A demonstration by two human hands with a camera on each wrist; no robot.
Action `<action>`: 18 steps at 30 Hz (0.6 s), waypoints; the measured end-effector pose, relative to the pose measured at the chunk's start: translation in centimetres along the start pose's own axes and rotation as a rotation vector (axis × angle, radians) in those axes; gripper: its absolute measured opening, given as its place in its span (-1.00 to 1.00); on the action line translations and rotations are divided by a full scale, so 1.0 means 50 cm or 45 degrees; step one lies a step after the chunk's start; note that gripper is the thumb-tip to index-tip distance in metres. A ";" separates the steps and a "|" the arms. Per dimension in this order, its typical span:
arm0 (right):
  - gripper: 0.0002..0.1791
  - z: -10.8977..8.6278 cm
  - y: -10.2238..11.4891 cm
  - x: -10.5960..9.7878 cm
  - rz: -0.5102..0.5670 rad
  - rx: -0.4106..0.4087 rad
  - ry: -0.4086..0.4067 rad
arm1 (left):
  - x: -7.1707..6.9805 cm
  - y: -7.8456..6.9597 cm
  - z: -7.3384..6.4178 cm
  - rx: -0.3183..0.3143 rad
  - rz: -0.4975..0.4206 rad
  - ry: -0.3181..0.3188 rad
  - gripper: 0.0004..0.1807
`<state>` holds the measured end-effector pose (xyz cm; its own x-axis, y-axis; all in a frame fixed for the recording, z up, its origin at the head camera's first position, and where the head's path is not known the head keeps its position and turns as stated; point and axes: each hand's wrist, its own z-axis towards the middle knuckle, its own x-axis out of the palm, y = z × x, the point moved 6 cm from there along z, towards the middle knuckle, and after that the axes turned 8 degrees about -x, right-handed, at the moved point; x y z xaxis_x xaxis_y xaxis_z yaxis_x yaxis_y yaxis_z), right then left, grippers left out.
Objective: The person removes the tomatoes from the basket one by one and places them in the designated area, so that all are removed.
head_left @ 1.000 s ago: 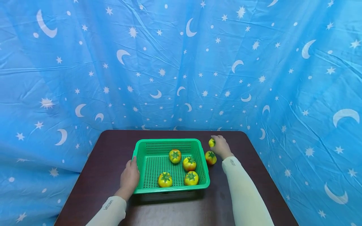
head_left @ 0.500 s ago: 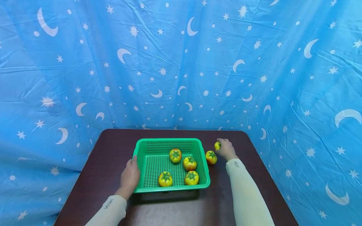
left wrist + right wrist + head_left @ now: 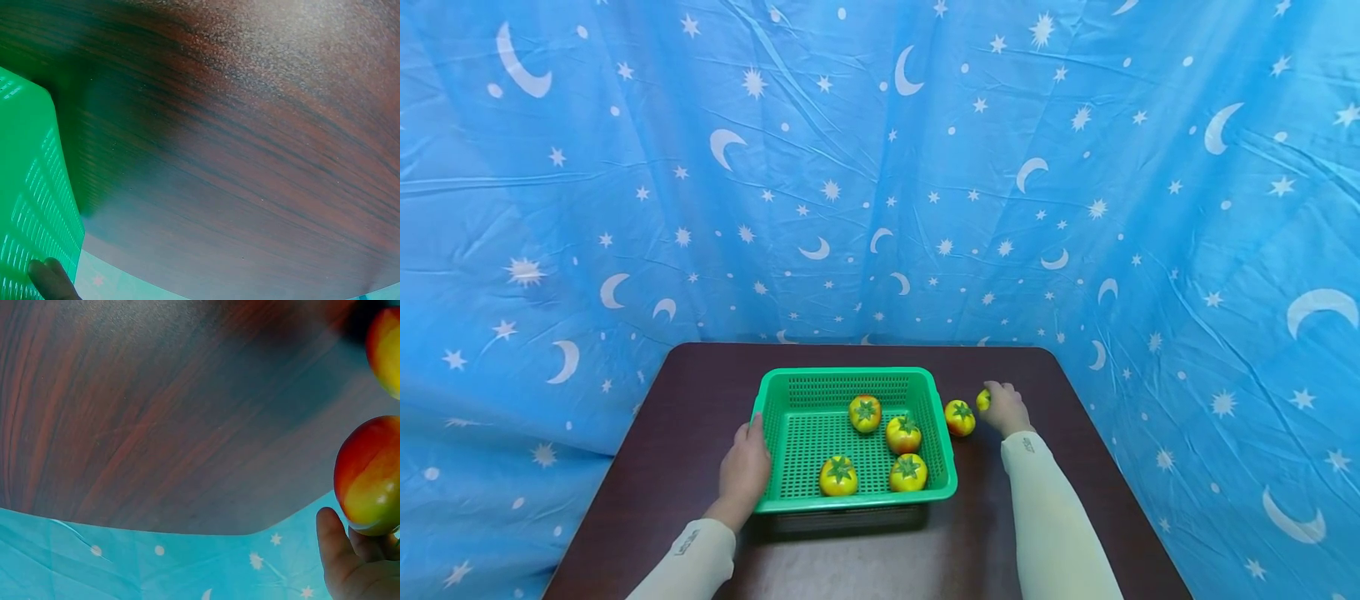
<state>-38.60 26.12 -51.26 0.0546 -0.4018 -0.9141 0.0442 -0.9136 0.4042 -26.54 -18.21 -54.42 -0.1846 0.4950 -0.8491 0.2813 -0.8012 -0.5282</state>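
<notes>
A green plastic basket with perforated walls stands on the table, several yellow-red tomatoes with green leafy tops inside. My left hand grips its left rim; in the left wrist view the fingertips lie against the outer wall. My right hand holds a tomato to the right of the basket, mostly covered by the hand in the head view. The right wrist view shows this tomato with fingers under it. Another tomato sits on the table between the basket and my right hand.
The dark wood-grain table has rounded far corners. A blue curtain with white moons and stars hangs behind it and along both sides.
My right hand has moved right and a little nearer with the tomato, away from the one on the table. The left hand and the basket have stayed in place.
</notes>
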 end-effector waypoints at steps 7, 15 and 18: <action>-0.30 0.000 -0.013 0.014 -0.011 0.004 0.010 | -0.002 -0.002 0.001 0.003 -0.002 -0.001 -0.38; -0.28 -0.009 -0.031 0.037 0.026 0.031 0.056 | 0.000 0.001 0.001 -0.002 -0.009 -0.006 -0.39; -0.29 -0.009 -0.035 0.042 0.024 0.038 0.050 | 0.000 0.001 0.001 0.000 -0.005 -0.003 -0.39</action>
<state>-38.10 26.90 -53.87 0.0941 -0.4168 -0.9041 0.0129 -0.9076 0.4197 -26.57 -18.27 -54.47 -0.1881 0.4975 -0.8468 0.2804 -0.7991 -0.5318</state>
